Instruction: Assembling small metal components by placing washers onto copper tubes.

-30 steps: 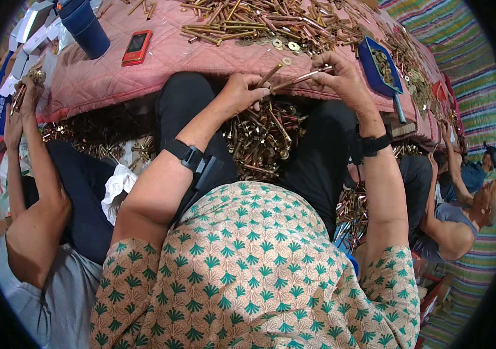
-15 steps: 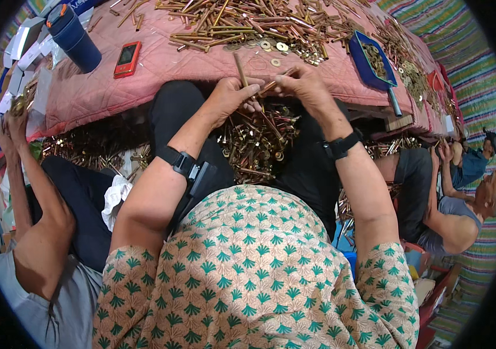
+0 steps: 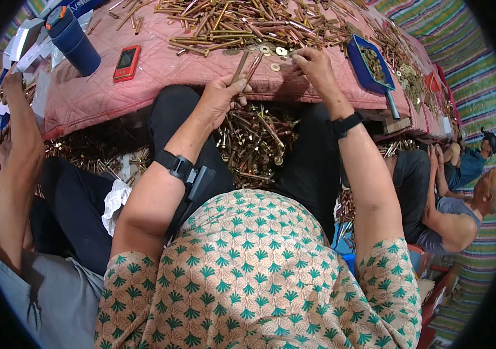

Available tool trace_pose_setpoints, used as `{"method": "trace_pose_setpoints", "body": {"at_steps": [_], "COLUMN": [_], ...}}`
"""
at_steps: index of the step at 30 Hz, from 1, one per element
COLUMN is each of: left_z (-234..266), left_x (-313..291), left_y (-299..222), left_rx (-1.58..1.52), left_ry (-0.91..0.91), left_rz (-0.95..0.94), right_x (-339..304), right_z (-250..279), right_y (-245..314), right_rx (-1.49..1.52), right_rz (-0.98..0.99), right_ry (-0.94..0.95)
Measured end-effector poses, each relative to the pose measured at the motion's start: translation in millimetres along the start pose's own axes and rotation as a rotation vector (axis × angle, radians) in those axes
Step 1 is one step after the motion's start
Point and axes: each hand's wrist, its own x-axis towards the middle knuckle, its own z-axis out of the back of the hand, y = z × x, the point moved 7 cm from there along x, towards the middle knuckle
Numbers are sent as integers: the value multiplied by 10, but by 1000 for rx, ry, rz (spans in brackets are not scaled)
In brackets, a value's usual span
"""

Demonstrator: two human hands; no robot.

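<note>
Two long brass- and copper-coloured metal bolts (image 3: 253, 67) stick up out of my left hand (image 3: 223, 100), closed around their lower ends above the table's front edge. To the right, my right hand (image 3: 317, 68) hovers by the near edge of the heap, its thumb and fingertips drawn together; whatever they pinch, if anything, is too small to make out. Several flat round washers (image 3: 275, 67) lie on the cloth between the two hands. Just beyond is a heap of long bolts (image 3: 224, 26). Below my hands, between my knees, lies a pile of assembled bolts with washers (image 3: 253, 139).
A pink quilted cloth (image 3: 96, 96) covers the table. On its left stand a dark blue tumbler (image 3: 73, 43) and a red phone (image 3: 127, 63). At right lies a blue scoop (image 3: 370, 64) holding washers. People sit close on both sides; one person's arm (image 3: 18, 163) reaches up at left.
My right hand has moved away from my left, up and to the right toward the washers. Both bolts now stay in my left hand. The left neighbour's arm has risen.
</note>
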Motion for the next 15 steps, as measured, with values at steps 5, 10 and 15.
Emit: {"method": "trace_pose_setpoints", "body": {"at_steps": [5,10,15], "left_z": [44,28,34], "left_x": [1,-5,-29], "left_y": [-8,23,15], "left_rx": [-74,-61,-97], "left_ry": [-22,35,-6], "left_rz": [23,45,74], "right_x": [226,184,176], "right_z": [-92,-270,-238], "right_y": [87,200,213], "right_rx": [-536,-679,-643], "right_rz": [332,349,383], "right_ry": [-81,-25,-87]}}
